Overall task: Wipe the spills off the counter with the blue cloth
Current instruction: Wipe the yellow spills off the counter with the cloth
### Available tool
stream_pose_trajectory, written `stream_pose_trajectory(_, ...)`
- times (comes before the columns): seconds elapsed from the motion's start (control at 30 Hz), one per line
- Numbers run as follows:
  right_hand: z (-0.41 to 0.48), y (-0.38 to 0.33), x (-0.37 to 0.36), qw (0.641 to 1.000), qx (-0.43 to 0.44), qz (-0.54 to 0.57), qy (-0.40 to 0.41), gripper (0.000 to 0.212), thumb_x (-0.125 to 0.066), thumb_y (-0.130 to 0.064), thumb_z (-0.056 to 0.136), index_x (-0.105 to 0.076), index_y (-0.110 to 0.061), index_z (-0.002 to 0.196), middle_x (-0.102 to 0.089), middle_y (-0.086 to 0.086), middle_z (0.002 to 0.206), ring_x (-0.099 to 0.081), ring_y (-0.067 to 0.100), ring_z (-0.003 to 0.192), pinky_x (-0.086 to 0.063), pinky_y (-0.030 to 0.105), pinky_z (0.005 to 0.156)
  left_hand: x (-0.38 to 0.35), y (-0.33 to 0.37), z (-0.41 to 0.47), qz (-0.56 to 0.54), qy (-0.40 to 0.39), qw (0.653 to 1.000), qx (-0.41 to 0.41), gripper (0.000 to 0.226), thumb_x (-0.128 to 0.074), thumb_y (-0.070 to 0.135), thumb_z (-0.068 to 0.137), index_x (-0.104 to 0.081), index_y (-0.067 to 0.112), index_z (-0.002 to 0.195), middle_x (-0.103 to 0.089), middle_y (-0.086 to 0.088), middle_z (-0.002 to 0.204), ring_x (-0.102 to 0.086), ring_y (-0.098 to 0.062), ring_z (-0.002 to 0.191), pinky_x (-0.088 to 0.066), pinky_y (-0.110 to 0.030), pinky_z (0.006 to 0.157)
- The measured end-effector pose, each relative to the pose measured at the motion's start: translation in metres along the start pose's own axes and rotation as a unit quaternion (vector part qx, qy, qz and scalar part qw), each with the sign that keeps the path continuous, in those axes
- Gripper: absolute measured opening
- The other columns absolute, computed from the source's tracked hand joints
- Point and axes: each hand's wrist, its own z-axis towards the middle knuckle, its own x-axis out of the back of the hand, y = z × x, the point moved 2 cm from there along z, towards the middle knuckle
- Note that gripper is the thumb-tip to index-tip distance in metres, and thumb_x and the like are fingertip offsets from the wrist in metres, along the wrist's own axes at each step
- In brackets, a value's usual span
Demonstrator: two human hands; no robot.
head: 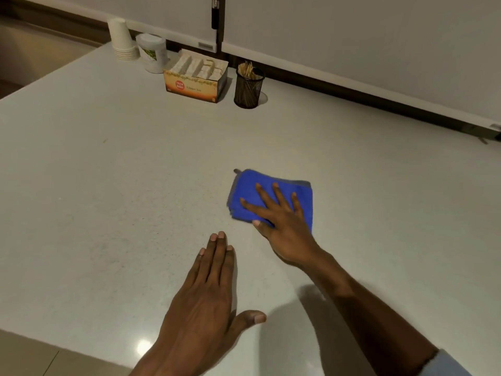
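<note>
1. Counter point(113, 164): pale, speckled, fills most of the frame; near edge runs along the lower left.
2. Cloth point(250, 188): blue, folded to a rough rectangle, lying flat on the counter right of frame centre. A darker edge shows along its top and left sides.
3. Right hand point(282, 221): palm down on the cloth, 4 fingers spread wide across it, thumb at the cloth's lower edge. Pressing flat, not pinching or bunching the fabric. Forearm enters from the lower right; a light blue sleeve point(444, 362) shows at the corner.
4. Left hand point(200, 299): flat on the bare counter at lower centre, fingers together, thumb out to the right. Holds nothing. Apart from the cloth.
5. Upper left of the frame, along the wall: stack of paper cups point(122, 39), white jar point(152, 52), open tea box point(195, 77), black mesh holder point(249, 86) with thin sticks.
6. No spill can be told apart from the counter's speckle.
</note>
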Motion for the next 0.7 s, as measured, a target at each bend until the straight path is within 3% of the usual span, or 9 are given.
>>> stream_pose_trajectory(0.07,-0.009,0.013,0.008,0.998,-0.001,0.058,-0.004,0.046,-0.045,-0.041,0.109,-0.038,-0.061,0.15,-0.015,-0.025,0.172,0.006,0.007,0.163,0.018,0.042,0.129,0.008,-0.015,0.001,0.005,0.014,1.0,-0.004,0.134,-0.018,0.104,0.079,0.01,0.004,0.165,0.023,-0.017,0.174,0.023,-0.03,0.162,0.012,-0.035,0.128)
stream_pose_trajectory(0.13,0.0,0.034,0.021,0.993,-0.057,0.102,0.023,0.045,-0.05,-0.03,0.109,-0.045,-0.058,0.144,-0.023,-0.025,0.169,-0.002,0.008,0.163,0.013,0.046,0.131,0.019,-0.034,0.0,0.02,0.028,0.999,-0.007,0.134,-0.022,0.102,0.082,0.002,0.0,0.165,0.014,-0.02,0.175,0.015,-0.032,0.163,0.008,-0.037,0.129)
stream_pose_trajectory(0.27,0.046,0.037,0.03,0.98,-0.179,0.068,0.046,0.043,-0.048,-0.031,0.11,-0.047,-0.048,0.149,-0.02,-0.016,0.173,-0.001,0.015,0.164,0.013,0.053,0.129,0.034,-0.064,0.001,0.008,0.03,1.0,0.001,0.134,-0.018,0.104,0.08,0.007,0.004,0.166,0.021,-0.014,0.175,0.025,-0.025,0.161,0.021,-0.029,0.126)
stream_pose_trajectory(0.33,0.06,0.01,0.017,0.985,-0.159,0.056,0.036,0.045,-0.049,-0.033,0.109,-0.047,-0.049,0.151,-0.018,-0.014,0.174,0.0,0.016,0.164,0.014,0.054,0.129,0.035,-0.066,0.001,0.014,0.026,1.0,-0.003,0.132,-0.014,0.102,0.082,0.005,0.003,0.166,0.021,-0.015,0.175,0.025,-0.026,0.162,0.019,-0.031,0.127)
stream_pose_trajectory(0.43,0.044,-0.04,-0.012,0.997,-0.062,0.041,0.017,0.045,-0.046,-0.041,0.108,-0.043,-0.058,0.15,-0.015,-0.02,0.173,0.004,0.013,0.164,0.014,0.051,0.13,0.036,-0.066,0.002,0.039,0.021,0.999,-0.009,0.127,-0.014,0.097,0.087,-0.011,-0.003,0.166,0.004,-0.022,0.176,0.005,-0.034,0.164,0.001,-0.038,0.13)
stream_pose_trajectory(0.57,0.005,-0.045,-0.014,0.997,-0.021,0.069,0.001,0.045,-0.044,-0.041,0.108,-0.043,-0.059,0.149,-0.017,-0.031,0.17,0.005,0.0,0.161,0.017,0.039,0.129,0.041,-0.085,0.004,0.014,0.019,1.0,-0.006,0.131,-0.014,0.1,0.079,0.02,0.007,0.164,0.035,-0.014,0.171,0.036,-0.023,0.158,0.017,-0.034,0.13)
stream_pose_trajectory(0.7,0.027,-0.018,0.007,0.989,-0.121,0.071,0.042,0.044,-0.05,-0.029,0.109,-0.044,-0.056,0.143,-0.024,-0.022,0.17,-0.004,0.01,0.163,0.007,0.053,0.131,0.06,-0.12,0.007,0.03,0.023,0.999,0.023,0.141,-0.019,0.105,0.073,0.029,0.005,0.161,0.042,-0.015,0.168,0.038,-0.025,0.157,0.019,-0.035,0.128)
